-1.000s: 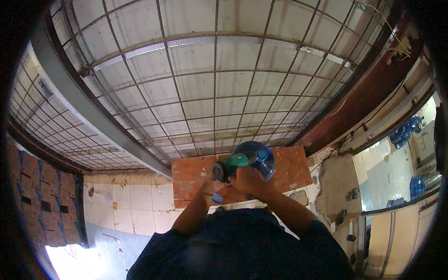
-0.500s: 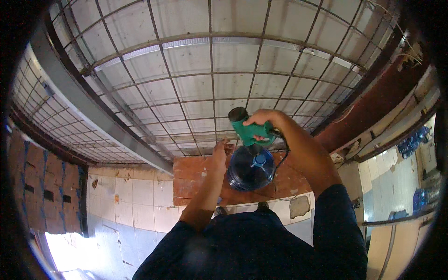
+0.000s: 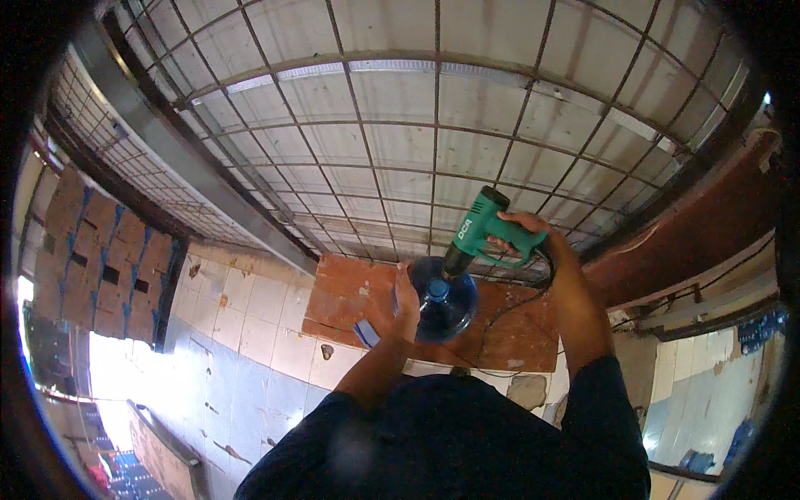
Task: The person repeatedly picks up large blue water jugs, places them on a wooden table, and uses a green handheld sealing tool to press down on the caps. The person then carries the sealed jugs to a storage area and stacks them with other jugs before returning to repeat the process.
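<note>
Two bare hands at work over a water bottle, seen from above. The right hand (image 3: 523, 231) is closed around the handle of a green heat gun (image 3: 473, 227), its fingers wrapped about the grip. White block lettering marks the green housing, to the left of these fingers; the dark nozzle (image 3: 452, 262) slants from them down and leftward, its tip close over the blue cap (image 3: 437, 290). Whether tip and cap touch cannot be told. A dark cord (image 3: 490, 323) hangs below the right fingers and loops across the reddish-brown board (image 3: 342, 287).

The large, clear blue bottle (image 3: 457, 315) stands upright on this board, directly right of the left fingers and below and left of the right ones. The left hand (image 3: 406, 307) lies along the bottle's near left side; how widely its fingers are spread, and whether they grip, cannot be told. Left of and below them is a small blue-and-white piece (image 3: 366, 333), without legible print. Beyond both sets of fingers rises a wire grid (image 3: 436, 150) before pale panels.
</note>
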`<state>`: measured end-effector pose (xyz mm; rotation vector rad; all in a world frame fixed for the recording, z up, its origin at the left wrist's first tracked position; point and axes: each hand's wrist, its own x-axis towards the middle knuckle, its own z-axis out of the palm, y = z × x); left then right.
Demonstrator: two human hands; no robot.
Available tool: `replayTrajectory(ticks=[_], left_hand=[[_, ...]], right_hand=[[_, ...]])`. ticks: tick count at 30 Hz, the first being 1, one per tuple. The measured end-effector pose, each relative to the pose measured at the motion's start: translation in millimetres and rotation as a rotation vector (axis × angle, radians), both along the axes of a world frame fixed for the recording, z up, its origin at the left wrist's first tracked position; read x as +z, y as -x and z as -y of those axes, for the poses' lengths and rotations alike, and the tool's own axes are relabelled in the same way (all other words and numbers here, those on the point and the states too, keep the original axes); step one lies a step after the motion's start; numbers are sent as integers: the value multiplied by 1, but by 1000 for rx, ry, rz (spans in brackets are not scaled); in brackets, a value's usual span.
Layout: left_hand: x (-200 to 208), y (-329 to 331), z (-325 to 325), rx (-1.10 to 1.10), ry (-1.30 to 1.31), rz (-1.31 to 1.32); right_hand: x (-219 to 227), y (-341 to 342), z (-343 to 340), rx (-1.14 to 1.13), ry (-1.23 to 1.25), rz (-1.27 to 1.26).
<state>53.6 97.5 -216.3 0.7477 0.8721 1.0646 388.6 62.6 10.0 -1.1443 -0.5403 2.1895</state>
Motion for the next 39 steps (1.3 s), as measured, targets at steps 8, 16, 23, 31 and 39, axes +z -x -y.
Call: replayTrajectory(ticks=[8,16,23,31,39], left_hand=[[36,-26,57,290,128,-47],[12,-31,68,368,89,102],[37,-27,73,438,172,144],[15,16,70,227,387,59],[-5,90,51,-343,372,78]], right_hand=[[-78,3,148,-479,-74,-353],[-137,52,220,-575,-44,-950],[-122,80,246,-716,-235,-489],[-103,93,261,-549,-50,-92],[-87,168,264,100,-536,876]])
